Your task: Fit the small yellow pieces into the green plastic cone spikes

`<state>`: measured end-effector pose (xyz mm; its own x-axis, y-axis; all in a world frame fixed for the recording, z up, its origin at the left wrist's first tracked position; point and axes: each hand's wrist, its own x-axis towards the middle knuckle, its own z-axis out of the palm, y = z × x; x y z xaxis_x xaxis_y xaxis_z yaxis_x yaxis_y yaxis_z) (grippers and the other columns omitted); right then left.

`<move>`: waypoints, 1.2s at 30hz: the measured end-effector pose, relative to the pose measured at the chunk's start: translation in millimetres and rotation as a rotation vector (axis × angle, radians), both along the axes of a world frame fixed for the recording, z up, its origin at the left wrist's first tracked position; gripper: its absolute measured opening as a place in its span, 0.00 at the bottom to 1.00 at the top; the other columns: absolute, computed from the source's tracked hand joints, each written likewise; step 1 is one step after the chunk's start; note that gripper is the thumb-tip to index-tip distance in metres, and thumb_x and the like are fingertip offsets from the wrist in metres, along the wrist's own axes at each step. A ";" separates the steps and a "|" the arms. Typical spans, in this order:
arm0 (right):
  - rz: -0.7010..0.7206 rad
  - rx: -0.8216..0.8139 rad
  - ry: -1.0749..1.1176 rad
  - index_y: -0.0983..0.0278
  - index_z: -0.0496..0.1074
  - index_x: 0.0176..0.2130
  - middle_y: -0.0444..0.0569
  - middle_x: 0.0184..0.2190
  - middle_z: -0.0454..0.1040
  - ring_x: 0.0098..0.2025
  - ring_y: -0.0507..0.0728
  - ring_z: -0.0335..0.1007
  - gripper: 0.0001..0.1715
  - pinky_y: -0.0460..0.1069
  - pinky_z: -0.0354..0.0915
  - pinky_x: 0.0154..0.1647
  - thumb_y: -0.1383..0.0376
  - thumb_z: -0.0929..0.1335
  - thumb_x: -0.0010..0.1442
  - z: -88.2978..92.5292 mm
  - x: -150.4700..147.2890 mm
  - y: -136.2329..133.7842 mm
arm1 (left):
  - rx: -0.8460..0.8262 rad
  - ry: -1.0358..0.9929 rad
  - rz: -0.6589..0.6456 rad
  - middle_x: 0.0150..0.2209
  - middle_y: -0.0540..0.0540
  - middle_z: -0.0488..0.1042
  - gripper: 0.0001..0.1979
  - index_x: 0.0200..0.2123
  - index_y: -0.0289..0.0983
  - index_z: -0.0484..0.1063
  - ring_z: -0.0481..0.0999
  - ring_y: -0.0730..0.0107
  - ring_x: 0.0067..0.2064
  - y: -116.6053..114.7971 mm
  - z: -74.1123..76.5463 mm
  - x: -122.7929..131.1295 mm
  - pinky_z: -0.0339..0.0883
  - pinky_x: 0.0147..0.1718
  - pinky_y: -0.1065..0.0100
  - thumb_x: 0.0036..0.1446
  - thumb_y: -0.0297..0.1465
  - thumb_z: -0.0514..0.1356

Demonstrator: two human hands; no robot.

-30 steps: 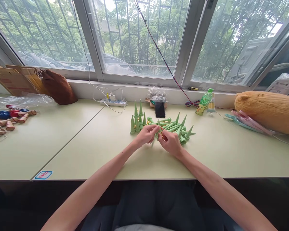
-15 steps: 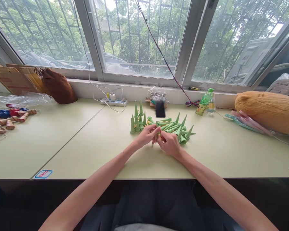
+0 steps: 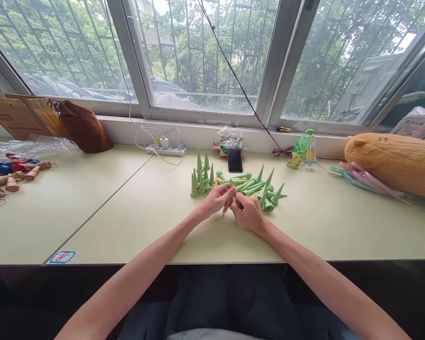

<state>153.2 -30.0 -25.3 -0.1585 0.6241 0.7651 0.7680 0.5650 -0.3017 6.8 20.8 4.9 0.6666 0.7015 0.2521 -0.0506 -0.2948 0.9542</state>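
Observation:
My left hand [image 3: 216, 200] is closed around a green plastic spike [image 3: 232, 183], whose upper end shows above the fingers. My right hand [image 3: 250, 212] meets it from the other side, its fingers pinched at the same spike. Most of the held part is covered by the fingers. Just beyond the hands lies a pile of green plastic spikes [image 3: 253, 185], many on their sides and some pointing up. To the left, several more spikes [image 3: 201, 177] stand upright in a cluster, with small yellow pieces among them.
A dark phone [image 3: 235, 160] leans behind the pile. A power strip [image 3: 167, 150] with white cables runs along the sill. Farther right are a green-labelled bottle [image 3: 301, 150] and a tan plush [image 3: 393, 163]. Wooden toys [image 3: 12, 183] and a brown bag [image 3: 83, 126] sit at left.
The view has shifted very slightly. Both hands keep nearly the same place and grip; a yellow bit seen between the right fingers is now less visible.

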 end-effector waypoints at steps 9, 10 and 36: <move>0.017 -0.007 0.012 0.61 0.54 0.23 0.39 0.14 0.59 0.16 0.48 0.49 0.16 0.45 0.50 0.21 0.67 0.61 0.62 1.5 -0.5 -1.0 | 0.014 -0.011 -0.016 0.19 0.53 0.68 0.20 0.28 0.36 0.59 0.66 0.80 0.17 -1.1 0.4 0.1 0.57 0.17 0.75 0.63 0.46 0.53; 0.017 -0.006 0.014 0.61 0.54 0.23 0.39 0.14 0.59 0.16 0.48 0.49 0.16 0.45 0.49 0.21 0.67 0.61 0.62 1.4 -0.5 -1.0 | 0.016 -0.014 -0.019 0.20 0.53 0.69 0.19 0.28 0.36 0.59 0.66 0.79 0.17 -0.9 0.1 0.1 0.57 0.17 0.75 0.63 0.45 0.53; 0.021 -0.078 0.081 0.61 0.53 0.22 0.37 0.15 0.54 0.17 0.47 0.46 0.21 0.44 0.49 0.21 0.60 0.64 0.62 0.7 -0.7 -0.4 | -0.097 -0.039 0.032 0.21 0.52 0.68 0.20 0.30 0.35 0.63 0.70 0.78 0.19 3.3 -3.1 3.3 0.62 0.15 0.75 0.59 0.47 0.57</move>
<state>152.5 -30.5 -24.5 -0.1114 0.6796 0.7251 0.7274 0.5529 -0.4064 10.0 24.1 1.9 0.6342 0.7448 0.2075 -0.0807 -0.2031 0.9758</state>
